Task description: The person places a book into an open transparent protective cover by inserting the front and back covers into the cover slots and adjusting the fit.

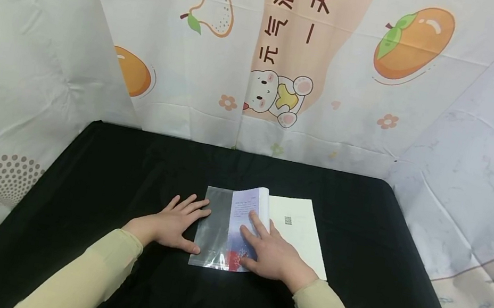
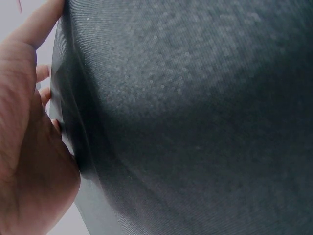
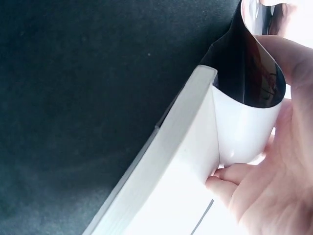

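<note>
A book [image 1: 305, 228] lies on the black cloth, its pale page with a small square code showing on the right. Its blue-purple cover [image 1: 245, 207] is bent over to the left, onto a clear plastic sleeve [image 1: 213, 232]. My right hand [image 1: 276, 255] presses on that cover with spread fingers. Seen from the right wrist, the bent cover [image 3: 244, 127] bulges in a curve beside the book's thick edge [image 3: 168, 132]. With fingers spread, my left hand [image 1: 172, 226] touches the sleeve's left edge. The left wrist view shows only part of this hand [image 2: 39, 161].
Black cloth [image 1: 126, 183] covers the table around the book. A white printed curtain [image 1: 211, 73] hangs behind the table's far edge, and pale sheets [image 1: 484, 159] hang at both sides.
</note>
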The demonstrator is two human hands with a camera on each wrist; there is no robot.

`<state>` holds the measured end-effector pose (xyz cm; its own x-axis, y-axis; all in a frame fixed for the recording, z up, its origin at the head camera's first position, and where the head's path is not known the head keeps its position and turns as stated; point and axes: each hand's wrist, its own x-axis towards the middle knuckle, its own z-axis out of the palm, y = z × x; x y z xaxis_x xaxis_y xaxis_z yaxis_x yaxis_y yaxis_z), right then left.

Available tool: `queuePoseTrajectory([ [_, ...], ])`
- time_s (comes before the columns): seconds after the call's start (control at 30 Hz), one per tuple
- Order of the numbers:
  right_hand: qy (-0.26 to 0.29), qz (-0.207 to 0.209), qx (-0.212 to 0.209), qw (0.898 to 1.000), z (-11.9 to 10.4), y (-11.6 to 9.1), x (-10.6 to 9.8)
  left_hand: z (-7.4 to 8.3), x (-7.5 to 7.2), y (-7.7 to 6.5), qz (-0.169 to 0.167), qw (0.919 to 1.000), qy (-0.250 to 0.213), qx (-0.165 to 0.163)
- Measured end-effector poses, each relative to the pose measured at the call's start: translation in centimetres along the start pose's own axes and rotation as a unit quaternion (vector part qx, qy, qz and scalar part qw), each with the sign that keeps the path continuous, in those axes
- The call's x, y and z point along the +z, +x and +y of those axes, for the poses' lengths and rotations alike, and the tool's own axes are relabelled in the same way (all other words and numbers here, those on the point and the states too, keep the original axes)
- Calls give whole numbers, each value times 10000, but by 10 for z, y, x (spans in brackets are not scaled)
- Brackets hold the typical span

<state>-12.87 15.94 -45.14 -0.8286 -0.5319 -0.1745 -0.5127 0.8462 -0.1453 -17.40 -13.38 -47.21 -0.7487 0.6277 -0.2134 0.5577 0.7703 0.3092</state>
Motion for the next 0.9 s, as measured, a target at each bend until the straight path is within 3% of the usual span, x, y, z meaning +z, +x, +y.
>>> queuePoseTrajectory([
  [0.9,-103,100,7,9999,-4,1,3,-1,1,0,10,10000,46,-6],
])
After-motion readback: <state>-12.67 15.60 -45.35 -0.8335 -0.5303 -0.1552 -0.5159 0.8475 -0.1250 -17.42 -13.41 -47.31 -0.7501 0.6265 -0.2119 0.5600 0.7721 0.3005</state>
